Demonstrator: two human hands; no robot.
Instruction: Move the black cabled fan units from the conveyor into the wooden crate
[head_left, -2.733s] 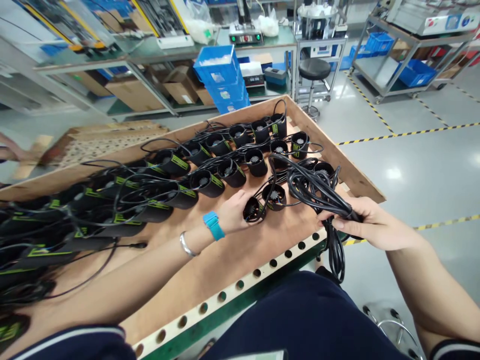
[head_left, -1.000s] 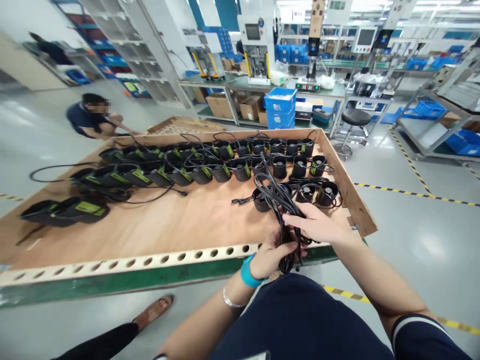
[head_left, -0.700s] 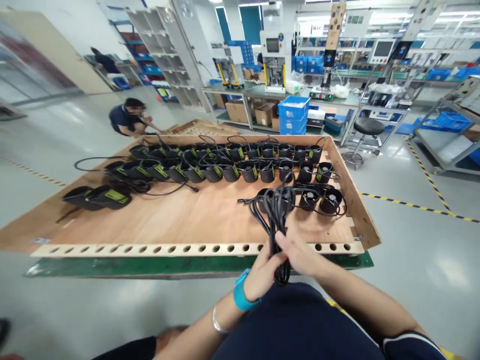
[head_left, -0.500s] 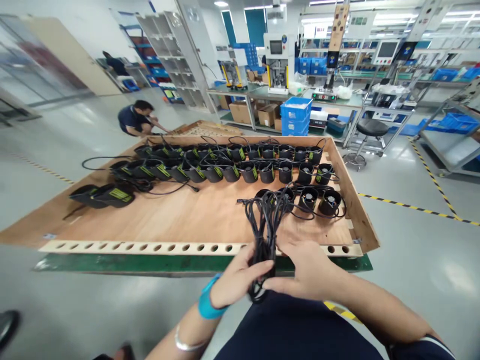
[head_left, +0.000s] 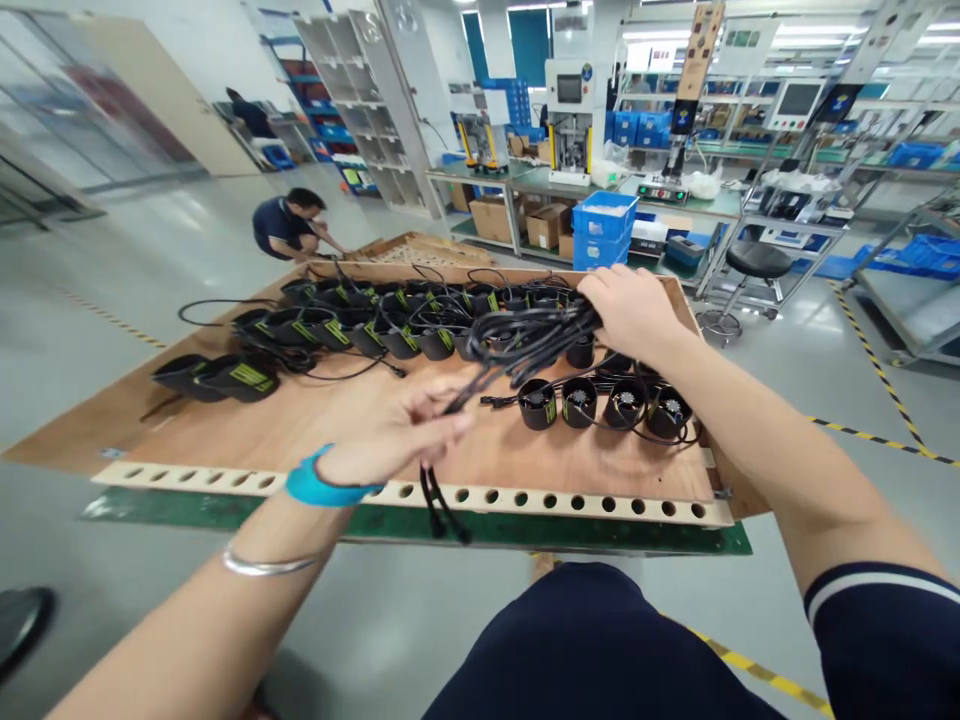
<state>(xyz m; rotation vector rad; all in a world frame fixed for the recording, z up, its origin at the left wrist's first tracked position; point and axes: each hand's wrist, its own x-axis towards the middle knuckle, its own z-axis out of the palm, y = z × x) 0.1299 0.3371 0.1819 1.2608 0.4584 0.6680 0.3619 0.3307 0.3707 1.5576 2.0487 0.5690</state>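
A coiled black cable bundle (head_left: pixel 551 338) is held above the wooden tray (head_left: pixel 319 405), clasped at its far side by the right hand (head_left: pixel 630 308) and pinched near its dangling ends by the left hand (head_left: pixel 394 430), while 4 black cylinders (head_left: pixel 578 408) are lined up nearby.

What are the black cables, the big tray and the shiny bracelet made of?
Black cables: probably rubber or soft plastic outside, smooth with a slight sheen, since they bend into loops.
Big tray: looks like wood, perhaps plywood, mostly matte, with a light-brown, streaky surface.
Shiny bracelet: probably polished metal, silvery with bright highlights; which metal, I can't tell.
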